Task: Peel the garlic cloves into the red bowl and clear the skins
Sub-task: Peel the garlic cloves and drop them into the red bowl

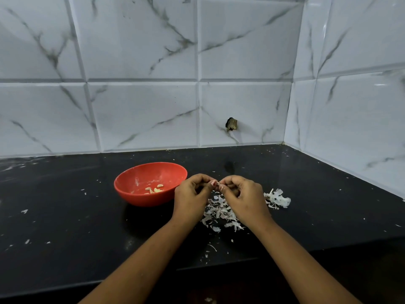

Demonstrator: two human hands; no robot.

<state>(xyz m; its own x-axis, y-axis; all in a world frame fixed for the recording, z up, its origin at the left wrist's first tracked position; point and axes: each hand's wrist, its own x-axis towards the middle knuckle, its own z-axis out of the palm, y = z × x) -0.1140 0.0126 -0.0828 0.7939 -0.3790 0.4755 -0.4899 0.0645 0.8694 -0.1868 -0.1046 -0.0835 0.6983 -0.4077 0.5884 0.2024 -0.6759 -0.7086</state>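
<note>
– Two hands meet in the middle of the frame, left hand [192, 194] and right hand [243, 196], just right of the red bowl [135, 194]. What are they holding?

– Looks like a garlic clove [216, 183], though only a pale pinkish sliver shows. Both sets of fingers are curled in tight, pinching it from either side at the tips. The rest of it is hidden.

– Where's the bowl sitting?

– Centre-left of the frame, upright on the black counter [65, 216]. The left hand overlaps its right rim in this view, and I can't tell if they actually touch. A few peeled cloves [154, 190] lie at the bottom.

– And the skins?

– There's a loose pile of skins [219, 212] on the counter right below the hands, partly covered by the right wrist. A bigger white clump [279, 198] lies just right of the right hand, and tiny flakes are scattered all over the counter. A white marbled tile wall [142, 110] runs behind, with a small dark hole [231, 124] right of centre.
</note>
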